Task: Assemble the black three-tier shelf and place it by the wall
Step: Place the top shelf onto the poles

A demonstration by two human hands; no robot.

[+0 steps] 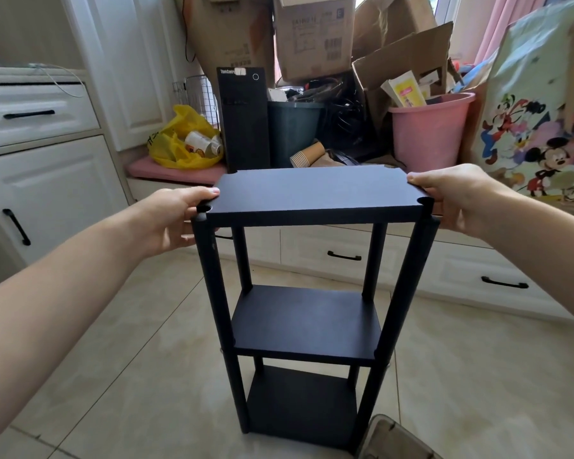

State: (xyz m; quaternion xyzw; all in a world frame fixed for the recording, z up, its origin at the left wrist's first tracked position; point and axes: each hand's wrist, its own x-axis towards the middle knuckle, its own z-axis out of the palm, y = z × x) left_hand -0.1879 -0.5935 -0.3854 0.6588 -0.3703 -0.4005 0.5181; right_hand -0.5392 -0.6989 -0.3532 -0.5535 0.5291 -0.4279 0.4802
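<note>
The black three-tier shelf (307,321) stands upright on the tiled floor in front of me, its posts joining a bottom, a middle and a top board. The top board (315,190) sits on the post ends, and the near corner notches show the post tops. My left hand (173,220) grips the board's left edge, thumb on top and fingers underneath. On the other side, my right hand (458,197) grips the right edge in the same way.
White cabinets with black handles (30,167) line the left, and low drawers (345,253) run along the far wall. On the ledge behind are cardboard boxes, a black computer tower (244,120), a yellow bag, a pink bucket (429,130) and a cartoon bag. A translucent bin corner (388,438) lies near my feet.
</note>
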